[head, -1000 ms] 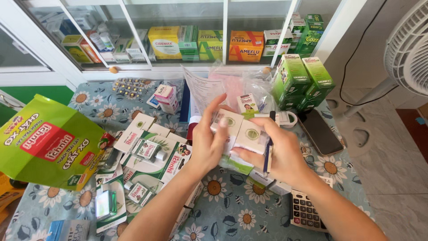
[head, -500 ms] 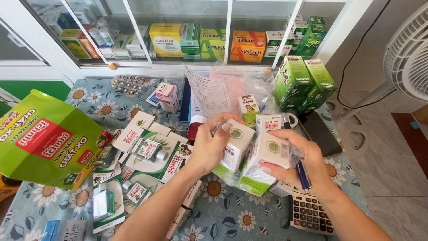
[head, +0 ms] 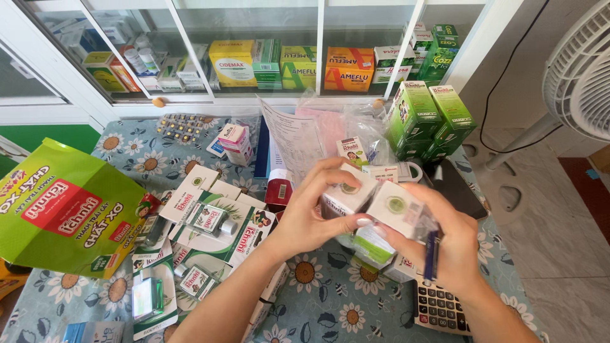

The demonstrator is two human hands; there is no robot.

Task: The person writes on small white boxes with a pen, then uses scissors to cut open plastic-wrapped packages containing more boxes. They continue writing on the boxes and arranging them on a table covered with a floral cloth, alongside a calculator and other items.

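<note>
My left hand (head: 306, 219) grips a small white box (head: 346, 195) with a round green seal on its end. My right hand (head: 448, 238) grips a second white box (head: 399, 206) of the same kind, wrapped in clear plastic, and also pinches a dark blue pen (head: 431, 254) against the palm. The two boxes touch side by side above the flowered tablecloth (head: 330, 305). Under them a green and white box (head: 372, 244) shows between my fingers.
Flat white and green cartons (head: 219, 225) lie at the left beside a big green bag (head: 60, 213). Tall green boxes (head: 429, 121) stand at the back right, a calculator (head: 440, 308) lies near my right wrist, and a glass cabinet (head: 286, 63) fills the back. A fan (head: 581, 79) stands at the right.
My hands first drew the two boxes apart and lower, then brought them back together, turned so their sealed ends face up.
</note>
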